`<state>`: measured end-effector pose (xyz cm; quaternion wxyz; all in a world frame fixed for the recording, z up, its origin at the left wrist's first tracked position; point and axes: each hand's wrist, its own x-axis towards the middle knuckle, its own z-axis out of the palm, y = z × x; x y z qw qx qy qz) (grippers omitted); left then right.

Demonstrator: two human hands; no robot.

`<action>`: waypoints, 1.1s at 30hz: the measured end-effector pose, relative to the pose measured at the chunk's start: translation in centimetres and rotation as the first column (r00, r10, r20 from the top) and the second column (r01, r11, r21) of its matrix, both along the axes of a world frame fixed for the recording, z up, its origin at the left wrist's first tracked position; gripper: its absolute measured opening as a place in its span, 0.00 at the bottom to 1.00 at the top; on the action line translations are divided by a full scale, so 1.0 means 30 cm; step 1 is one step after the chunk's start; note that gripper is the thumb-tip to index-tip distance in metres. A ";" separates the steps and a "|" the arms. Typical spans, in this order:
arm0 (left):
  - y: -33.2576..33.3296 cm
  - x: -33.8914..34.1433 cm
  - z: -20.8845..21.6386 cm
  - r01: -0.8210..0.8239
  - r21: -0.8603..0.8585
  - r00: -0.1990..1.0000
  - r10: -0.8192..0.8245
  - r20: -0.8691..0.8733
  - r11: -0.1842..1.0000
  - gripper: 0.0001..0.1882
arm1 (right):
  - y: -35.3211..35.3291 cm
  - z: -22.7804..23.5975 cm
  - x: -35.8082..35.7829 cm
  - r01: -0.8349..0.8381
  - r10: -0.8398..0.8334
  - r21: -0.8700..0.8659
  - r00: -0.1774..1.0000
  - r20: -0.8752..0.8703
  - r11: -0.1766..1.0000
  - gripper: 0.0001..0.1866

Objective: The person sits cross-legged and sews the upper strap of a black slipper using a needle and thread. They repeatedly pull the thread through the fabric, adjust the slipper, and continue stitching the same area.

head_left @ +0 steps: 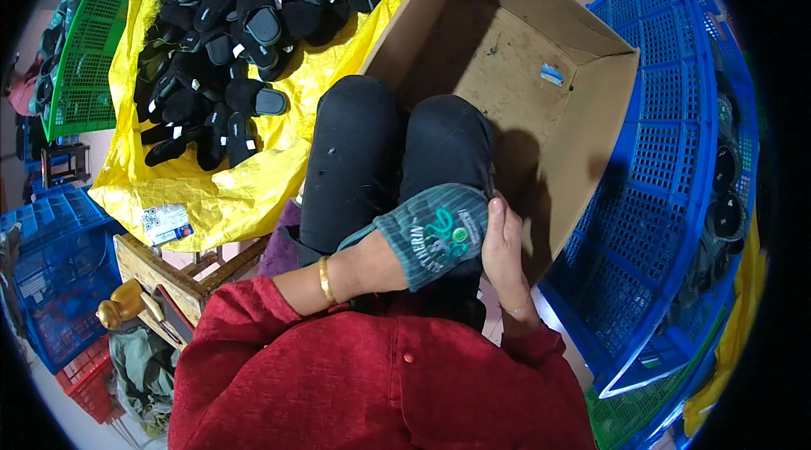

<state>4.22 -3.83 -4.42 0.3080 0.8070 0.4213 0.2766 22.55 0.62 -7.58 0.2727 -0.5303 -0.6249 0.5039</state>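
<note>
Your left hand point(380, 262) sits inside the green striped slipper point(460, 229), which lies over your knees. Your right hand point(504, 243) lies along the slipper's right edge; with fingers hidden, I can't tell how tightly either hand is closed. A cardboard box point(596, 125) stands beside your legs, near the yellow sack point(258, 207) bearing black slippers point(245, 27).

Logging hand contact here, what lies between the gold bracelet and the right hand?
In the head view, the left hand, mostly covered by a teal striped fabric piece, lies between the gold bracelet and right hand.
</note>
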 end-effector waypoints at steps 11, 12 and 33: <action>-0.037 0.002 -0.059 -0.019 -0.121 0.998 0.026 0.058 0.992 0.20 | 0.016 -0.012 -0.042 0.086 -0.184 -0.358 0.951 -0.248 0.930 0.11; -0.061 -0.002 -0.062 -0.038 -0.082 0.998 0.041 0.037 0.996 0.19 | 0.003 -0.033 -0.049 0.138 -0.256 -0.391 0.929 -0.268 0.910 0.10; -0.171 -0.172 0.035 -0.492 -0.037 0.869 0.493 0.050 0.870 0.21 | -0.029 0.018 0.024 0.286 -0.497 -0.520 0.803 -0.328 0.805 0.16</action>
